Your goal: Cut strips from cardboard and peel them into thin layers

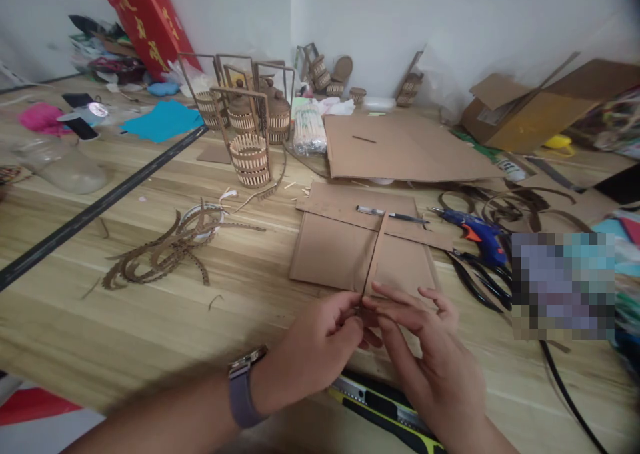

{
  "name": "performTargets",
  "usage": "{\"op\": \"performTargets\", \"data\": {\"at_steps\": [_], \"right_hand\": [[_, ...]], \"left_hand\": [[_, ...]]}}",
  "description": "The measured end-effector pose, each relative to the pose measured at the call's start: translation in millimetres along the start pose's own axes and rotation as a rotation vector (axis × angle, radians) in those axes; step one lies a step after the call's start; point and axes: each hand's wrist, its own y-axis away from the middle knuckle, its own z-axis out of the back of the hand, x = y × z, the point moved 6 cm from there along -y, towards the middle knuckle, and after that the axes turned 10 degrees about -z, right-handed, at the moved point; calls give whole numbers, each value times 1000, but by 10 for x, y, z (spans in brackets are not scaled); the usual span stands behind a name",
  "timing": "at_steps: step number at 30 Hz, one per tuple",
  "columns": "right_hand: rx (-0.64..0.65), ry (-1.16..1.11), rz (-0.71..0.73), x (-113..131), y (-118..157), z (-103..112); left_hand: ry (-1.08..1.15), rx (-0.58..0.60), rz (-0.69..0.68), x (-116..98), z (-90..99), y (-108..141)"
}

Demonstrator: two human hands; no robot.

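Note:
A thin brown cardboard strip [374, 254] rises from between my hands and slants up over the cardboard sheets [325, 251]. My left hand [325, 341], with a watch [244, 381] on its wrist, pinches the strip's lower end between thumb and fingers. Touching the same end from the right is my right hand [433, 354], its thumb and index finger near the strip and its other fingers spread. A pen [393, 215] lies on the cardboard beyond the strip. Below my hands, partly covered by the right one, are yellow and black utility knives [373, 401].
Small slatted baskets [250, 161] with tall handles stand at the back. Curled strips [165, 251] lie on the left over a white ring. A blue glue gun [475, 234], black-handled pliers [480, 277] and a cable [567, 391] are on the right. A large cardboard sheet [405, 151] lies behind.

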Motion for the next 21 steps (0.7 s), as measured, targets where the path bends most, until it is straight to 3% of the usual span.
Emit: {"op": "performTargets", "data": {"at_steps": [7,13,21], "right_hand": [[-8,4,37,21,9,-15],[-9,16,29,16,27,-64],[-1,-35,38,47,68,-78]], "left_hand": [[50,18,1,21,9,-27],[-93,-3,-20,-17,42,-27],[-12,-40,10,12,44,-53]]}}
